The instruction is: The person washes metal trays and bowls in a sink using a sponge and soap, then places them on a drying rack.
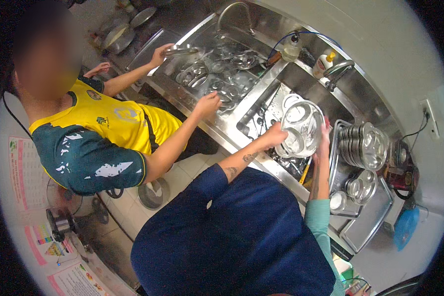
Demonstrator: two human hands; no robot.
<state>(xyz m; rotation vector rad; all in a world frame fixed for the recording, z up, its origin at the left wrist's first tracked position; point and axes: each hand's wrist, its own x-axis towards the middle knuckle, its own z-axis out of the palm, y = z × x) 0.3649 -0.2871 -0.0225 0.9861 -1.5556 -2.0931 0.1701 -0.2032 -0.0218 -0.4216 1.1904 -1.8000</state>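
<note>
My left hand grips the left rim of a divided stainless steel tray, tilted up over the right sink basin. My right hand holds the tray's right edge, its fingers partly hidden behind it. Another rounded metal rim shows just behind the tray; whether it is a separate tray, I cannot tell. Below it in the basin are a flat metal piece and a yellow-handled utensil. Right of my hands, a metal rack tray bears an upright row of divided trays and a smaller group of trays.
At the left basin stands a co-worker in a yellow shirt, holding metal dishes over more wet trays. A faucet, a pump bottle and a clear bottle line the back ledge. A metal bowl is low at left.
</note>
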